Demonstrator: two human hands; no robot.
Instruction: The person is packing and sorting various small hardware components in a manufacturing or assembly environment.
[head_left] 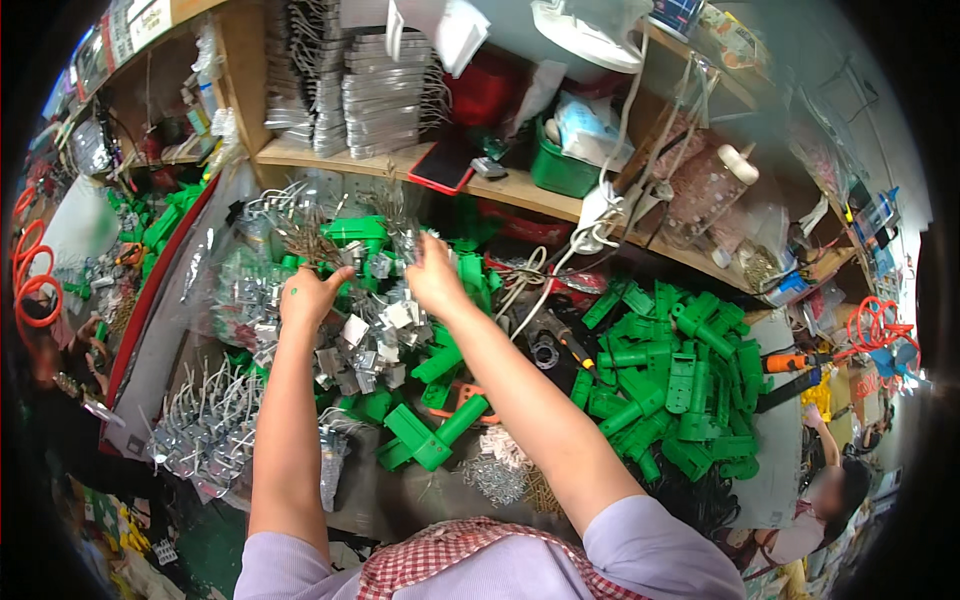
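Both my arms reach forward over a cluttered workbench. My left hand (310,290) grips a bundle of thin brownish wire pieces (305,240) fanning out above it. My right hand (432,275) is closed on a green plastic part with metal pieces (362,232) that spans between the two hands. Below the hands lies a heap of small silver metal brackets (370,340) mixed with green plastic parts (430,430).
A big pile of green plastic parts (670,380) lies at the right. Metal hooks (205,420) lie at the left, springs and screws (500,470) near me. A wooden shelf (400,165) holds stacked metal plates (380,95) and a green bin (560,170). Another person (830,500) sits at lower right.
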